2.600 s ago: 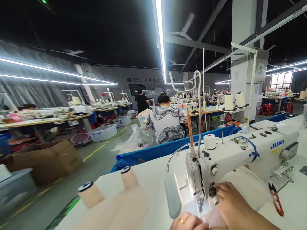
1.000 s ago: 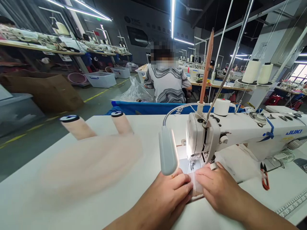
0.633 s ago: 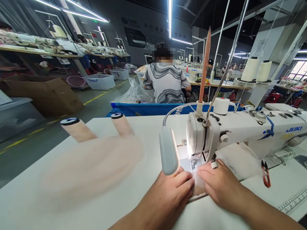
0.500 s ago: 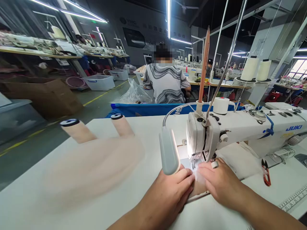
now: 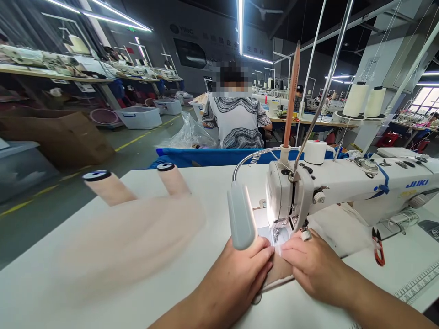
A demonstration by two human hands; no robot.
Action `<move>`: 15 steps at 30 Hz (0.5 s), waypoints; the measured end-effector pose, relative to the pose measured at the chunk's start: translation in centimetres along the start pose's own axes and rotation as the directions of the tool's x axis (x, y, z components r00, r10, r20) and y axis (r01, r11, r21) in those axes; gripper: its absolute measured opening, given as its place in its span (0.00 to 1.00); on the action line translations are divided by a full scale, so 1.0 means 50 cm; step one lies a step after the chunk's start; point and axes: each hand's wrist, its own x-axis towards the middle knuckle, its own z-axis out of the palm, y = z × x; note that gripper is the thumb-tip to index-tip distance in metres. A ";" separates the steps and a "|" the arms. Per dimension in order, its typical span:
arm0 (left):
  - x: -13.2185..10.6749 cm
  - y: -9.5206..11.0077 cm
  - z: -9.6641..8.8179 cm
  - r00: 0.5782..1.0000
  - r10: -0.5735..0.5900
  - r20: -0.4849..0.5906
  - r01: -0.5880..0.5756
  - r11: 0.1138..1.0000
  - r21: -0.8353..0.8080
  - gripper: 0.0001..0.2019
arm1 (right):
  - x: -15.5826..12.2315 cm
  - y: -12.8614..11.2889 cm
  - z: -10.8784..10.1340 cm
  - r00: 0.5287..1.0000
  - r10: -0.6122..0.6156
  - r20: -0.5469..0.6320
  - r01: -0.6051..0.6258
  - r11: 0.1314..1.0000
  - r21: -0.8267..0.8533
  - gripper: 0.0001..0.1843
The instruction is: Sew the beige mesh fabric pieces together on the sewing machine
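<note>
In front of the presser foot of a white sewing machine (image 5: 284,192), my two hands meet over a small piece of sheer white fabric (image 5: 277,251). My left hand (image 5: 236,269) has its fingers pressed together, with their tips at the fabric's left side. From the right, my right hand (image 5: 313,262) pinches the fabric, its fingertips close to the left ones. Much of the fabric is hidden under the fingers. Below it shows a brown plate-like patch (image 5: 279,269) with a pale front edge. A grey lamp head (image 5: 242,217) hangs over my left fingers.
Sheer peach fabric (image 5: 133,242) spreads on the left of the white table, with two peach thread cones (image 5: 109,188) behind it. Red-handled snips (image 5: 378,249) and a ruler (image 5: 416,283) lie right. A pencil (image 5: 292,96) stands on the machine. Beyond, a person (image 5: 236,114) sits facing away.
Both hands have drawn slightly back from the presser foot, showing more of the needle area. The fingers remain on the sheer fabric. The whole view has shifted a little.
</note>
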 end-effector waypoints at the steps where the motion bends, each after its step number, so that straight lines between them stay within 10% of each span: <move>1: -0.001 -0.001 0.002 1.000 0.007 -0.011 -0.007 1.000 -0.006 0.18 | 0.000 0.000 0.001 1.000 0.003 0.000 -0.003 1.000 0.003 0.12; 15: 0.015 -0.043 0.010 0.989 -0.143 -0.027 0.141 0.988 -0.067 0.19 | 0.012 0.008 0.022 0.992 0.091 -0.084 -0.097 0.993 -0.065 0.18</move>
